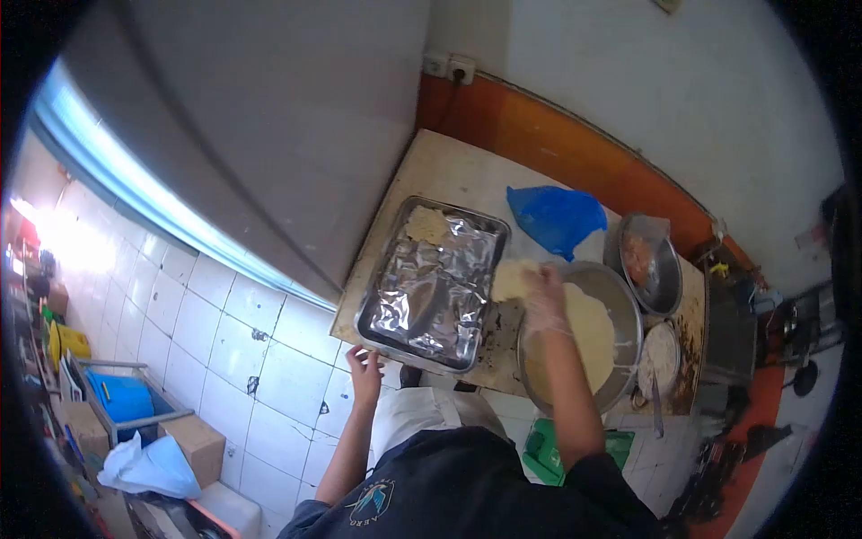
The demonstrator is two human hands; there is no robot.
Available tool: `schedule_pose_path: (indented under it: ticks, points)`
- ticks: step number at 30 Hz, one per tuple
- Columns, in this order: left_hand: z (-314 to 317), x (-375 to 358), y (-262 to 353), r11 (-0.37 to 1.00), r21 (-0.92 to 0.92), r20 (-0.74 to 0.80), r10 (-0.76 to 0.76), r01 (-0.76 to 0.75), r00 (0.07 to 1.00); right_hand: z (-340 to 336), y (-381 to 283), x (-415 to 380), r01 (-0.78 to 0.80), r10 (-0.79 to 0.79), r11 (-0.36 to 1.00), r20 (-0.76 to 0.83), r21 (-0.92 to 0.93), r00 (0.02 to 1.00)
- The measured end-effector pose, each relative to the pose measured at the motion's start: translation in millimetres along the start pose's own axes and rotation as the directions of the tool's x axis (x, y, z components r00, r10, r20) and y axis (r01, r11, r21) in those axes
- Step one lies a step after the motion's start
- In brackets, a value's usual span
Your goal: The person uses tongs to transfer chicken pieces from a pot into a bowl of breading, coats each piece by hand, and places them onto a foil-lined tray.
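My right hand (545, 301), in a clear plastic glove, grips a flat crumb-coated piece of food (513, 279) over the left rim of a large metal bowl (630, 350). The piece is slightly blurred. Pale yellow crumbs or coating (588, 337) lie in that bowl. To the left is a metal tray (365, 316) lined with crinkled foil (431, 296), and one coated piece (427, 225) rests in its far left corner. My left hand (365, 366) is bare, its fingers apart and slightly bent at the tray's near left corner.
A blue plastic bag (558, 218) lies behind the large bowl. Farther right, a metal bowl (665, 289) holds pinkish raw meat (639, 259). Nearer stands a container of pale powder (660, 355) with a utensil handle (656, 409). A green crate (543, 454) sits below the table.
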State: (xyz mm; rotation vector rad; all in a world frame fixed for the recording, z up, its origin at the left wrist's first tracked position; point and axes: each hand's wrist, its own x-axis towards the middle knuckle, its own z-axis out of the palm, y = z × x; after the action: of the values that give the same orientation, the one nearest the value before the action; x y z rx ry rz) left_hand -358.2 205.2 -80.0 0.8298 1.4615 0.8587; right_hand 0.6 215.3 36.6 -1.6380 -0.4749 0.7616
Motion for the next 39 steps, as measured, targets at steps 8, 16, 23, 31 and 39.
schedule_pose_path:
  ticks: [8, 16, 23, 31, 39]
  points:
    - [23, 20, -17, 0.997, 0.028, 0.01, 0.071, -0.071, 0.997, 118, 73, 117, 0.218, -0.226, 0.944, -0.004, -0.248, 0.974]
    - [34, 15, -5, 0.979, -0.204, 0.057, -0.014, 0.026, 0.998, 107, 111, 136, 0.199, -0.437, 0.489, -0.041, -0.849, 0.899]
    - [35, 15, 7, 0.98, -0.193, 0.056, -0.047, 0.056, 0.997, 118, 61, 91, 0.304, -0.472, 0.246, 0.16, -0.92, 0.867]
    - [39, 11, 14, 0.996, -0.093, 0.138, 0.016, -0.003, 0.99, 130, 86, 96, 0.324, -0.353, 0.022, 0.296, -0.946, 0.888]
    - [39, 16, 6, 0.972, -0.234, 0.173, 0.006, 0.035, 0.985, 107, 47, 48, 0.546, -0.559, 0.025, 0.441, -0.837, 0.702]
